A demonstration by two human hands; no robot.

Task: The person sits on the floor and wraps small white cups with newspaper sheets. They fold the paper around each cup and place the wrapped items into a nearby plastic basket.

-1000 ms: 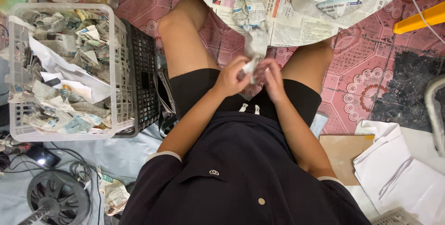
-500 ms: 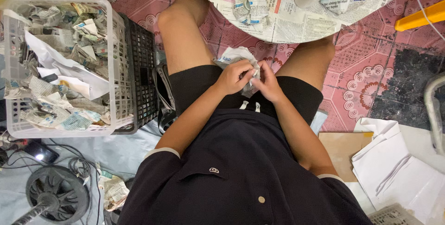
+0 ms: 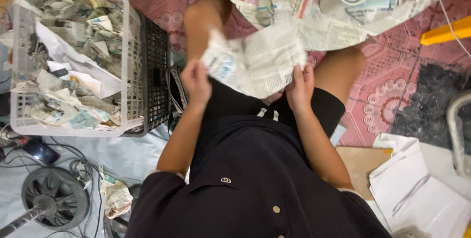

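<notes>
Now the left hand [image 3: 195, 82] pinches the paper [image 3: 257, 61] at nine o'clock, the right hand [image 3: 300, 87] at four, stretched above the lap. Light, limp, tear-prone, I'd judge: edges grip best.

no packages, labels, signs, screens visible
</notes>
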